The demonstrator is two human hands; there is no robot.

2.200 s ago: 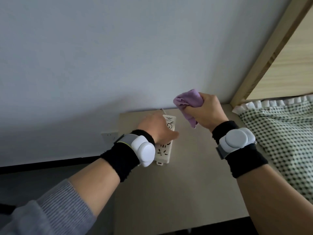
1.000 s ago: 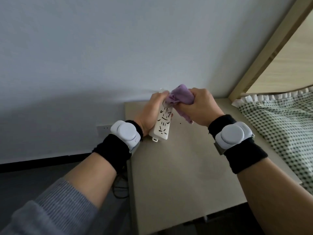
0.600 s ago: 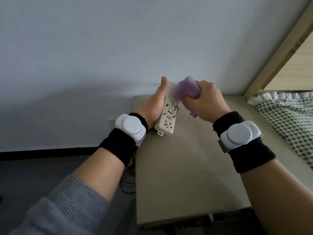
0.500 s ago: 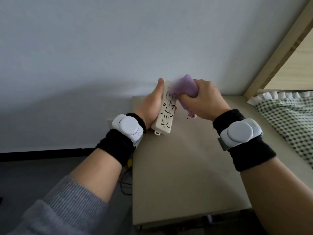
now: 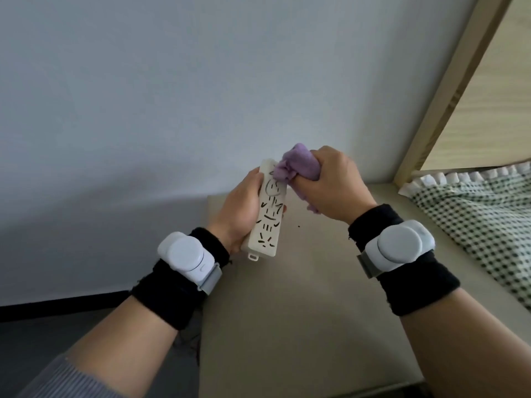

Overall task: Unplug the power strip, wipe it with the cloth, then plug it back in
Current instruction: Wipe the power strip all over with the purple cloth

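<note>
Power strip (image 5: 267, 216) gripped in left hand (image 5: 241, 211) above the table (image 5: 301, 311), fingers clamped round it; right hand (image 5: 333, 188) fingers squeezing purple cloth (image 5: 298, 166) against its top end.

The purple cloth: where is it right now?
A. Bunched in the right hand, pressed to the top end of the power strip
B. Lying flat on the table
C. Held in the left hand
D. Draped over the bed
A: the cloth is bunched in the right hand against the upper end of the power strip, which the left hand holds.
</note>
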